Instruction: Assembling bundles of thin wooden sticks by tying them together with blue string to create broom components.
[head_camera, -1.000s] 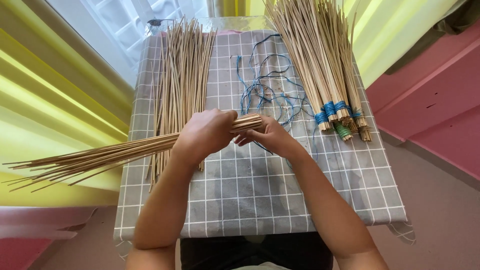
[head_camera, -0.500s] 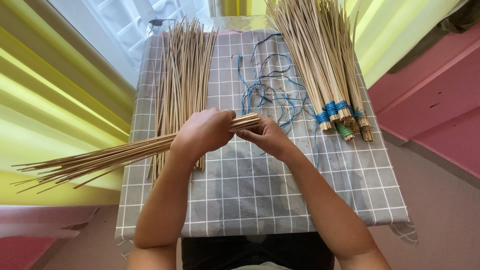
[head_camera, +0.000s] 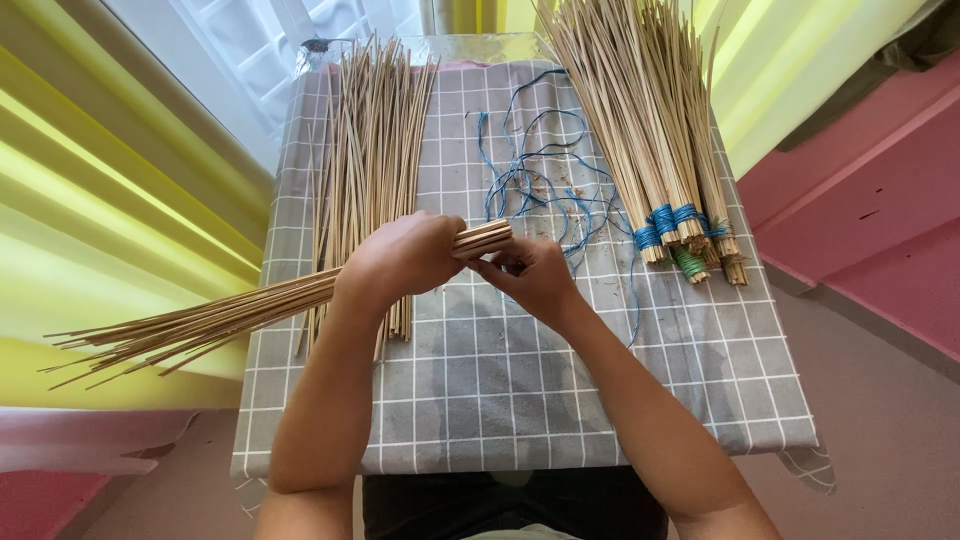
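Head view: my left grip (head_camera: 405, 255) is clamped around a bundle of thin, pale tan bamboo sticks (head_camera: 200, 322), just behind the squared-off ends that stick out toward my right grip (head_camera: 530, 275), whose fingertips touch those ends; I cannot tell whether they pinch anything. The bundle lies across my front, its long thin tips fanning out past the left edge of the surface. To do this well, I judge the left grip should stay tight so no stick slides while the right evens the ends. Beyond lie a loose pile of the same sticks (head_camera: 372, 130), tangled blue cord (head_camera: 530, 180), and finished bundles bound in blue and green cord (head_camera: 650, 150). The surface wears a grey checked cloth (head_camera: 520, 400); yellow curtains (head_camera: 110, 200) and a pink wall (head_camera: 870, 220) flank it.
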